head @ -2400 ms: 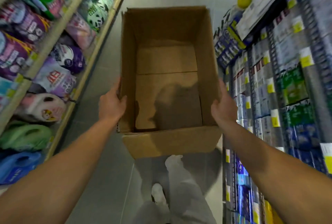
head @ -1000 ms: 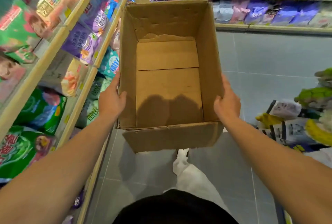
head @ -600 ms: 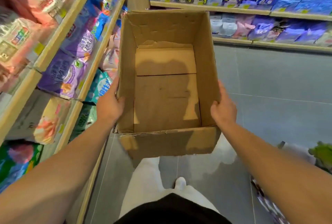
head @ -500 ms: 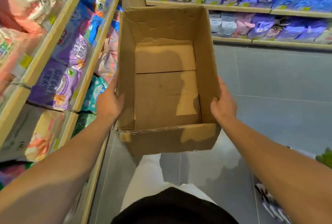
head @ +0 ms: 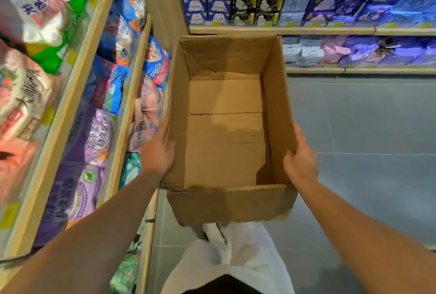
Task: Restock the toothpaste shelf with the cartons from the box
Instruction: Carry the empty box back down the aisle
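An open brown cardboard box (head: 227, 142) hangs in front of me at waist height, and its inside shows only bare cardboard, no cartons. My left hand (head: 157, 152) grips the box's left wall near the front corner, thumb over the rim. My right hand (head: 299, 159) grips the right wall the same way. No toothpaste cartons or toothpaste shelf show in this view.
Wooden shelves (head: 77, 95) packed with bagged goods run close along my left. Ahead, across the grey tiled floor (head: 365, 128), stands another shelf unit (head: 306, 30) with blue and purple packs. My legs in white trousers (head: 236, 253) are below the box.
I have walked forward with the box held the same way. The far shelves with blue and purple packs have come closer, and the left shelf's bags have slid past.
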{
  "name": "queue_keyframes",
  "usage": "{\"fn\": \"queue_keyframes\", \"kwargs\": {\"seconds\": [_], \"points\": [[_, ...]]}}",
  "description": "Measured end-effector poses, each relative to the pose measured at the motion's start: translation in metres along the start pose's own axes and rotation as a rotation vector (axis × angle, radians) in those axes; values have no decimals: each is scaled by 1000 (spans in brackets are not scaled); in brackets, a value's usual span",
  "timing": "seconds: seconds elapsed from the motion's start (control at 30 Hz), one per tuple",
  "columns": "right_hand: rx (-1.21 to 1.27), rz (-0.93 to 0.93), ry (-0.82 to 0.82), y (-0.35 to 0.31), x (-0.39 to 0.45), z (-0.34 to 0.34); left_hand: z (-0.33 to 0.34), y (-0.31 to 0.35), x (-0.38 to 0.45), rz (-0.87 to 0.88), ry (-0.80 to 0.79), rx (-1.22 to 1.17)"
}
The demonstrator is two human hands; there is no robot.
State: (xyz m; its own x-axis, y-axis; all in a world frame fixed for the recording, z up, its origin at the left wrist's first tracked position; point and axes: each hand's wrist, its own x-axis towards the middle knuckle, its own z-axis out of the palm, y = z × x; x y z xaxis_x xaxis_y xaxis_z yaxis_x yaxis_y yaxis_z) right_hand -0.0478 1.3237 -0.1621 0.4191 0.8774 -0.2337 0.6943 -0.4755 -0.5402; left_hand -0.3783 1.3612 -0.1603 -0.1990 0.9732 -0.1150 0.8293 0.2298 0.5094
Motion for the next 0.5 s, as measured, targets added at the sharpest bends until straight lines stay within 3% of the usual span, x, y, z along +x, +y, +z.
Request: {"fn": "queue_keyframes", "kwargs": {"seconds": [0.5], "points": [[-87, 80, -117, -58, 214, 83, 77, 20, 224, -116, -163, 52]]}}
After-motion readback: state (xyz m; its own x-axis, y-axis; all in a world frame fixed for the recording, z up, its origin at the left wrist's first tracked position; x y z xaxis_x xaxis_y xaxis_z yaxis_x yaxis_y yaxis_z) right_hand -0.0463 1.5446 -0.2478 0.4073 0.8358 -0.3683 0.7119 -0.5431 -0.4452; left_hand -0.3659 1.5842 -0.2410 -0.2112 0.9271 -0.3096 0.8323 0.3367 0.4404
